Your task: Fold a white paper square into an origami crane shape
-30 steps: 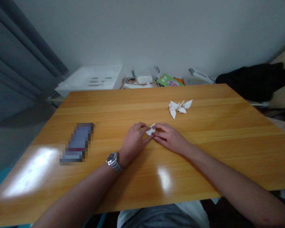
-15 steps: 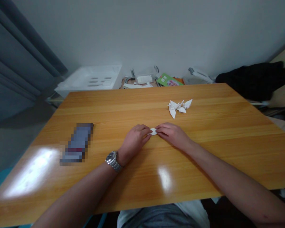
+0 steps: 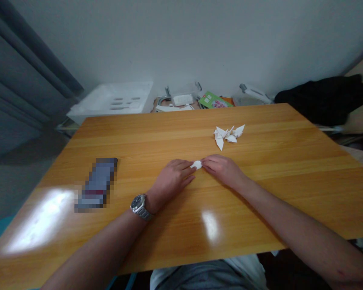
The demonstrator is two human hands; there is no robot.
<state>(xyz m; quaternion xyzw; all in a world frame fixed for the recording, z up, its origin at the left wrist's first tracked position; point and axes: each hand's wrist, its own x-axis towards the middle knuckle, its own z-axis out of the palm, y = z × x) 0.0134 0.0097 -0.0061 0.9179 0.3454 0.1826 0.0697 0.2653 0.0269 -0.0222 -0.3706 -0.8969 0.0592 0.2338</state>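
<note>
Between my two hands is a small piece of white paper, low over the wooden table. The fingers of my left hand close on its left end, with the thumb a little apart below. My right hand pinches the paper's right end between fingertips and thumb. The folds in the paper are mostly hidden by my fingers. Beyond my right hand lie several folded white paper cranes, clustered together on the table.
A blurred-out phone-like object lies on the left of the table. Behind the far edge are a white plastic tray, a green booklet and other clutter. Black cloth is heaped at the back right.
The paper and my right hand have shifted slightly right and away from me. My left thumb has moved away from the paper's near edge.
</note>
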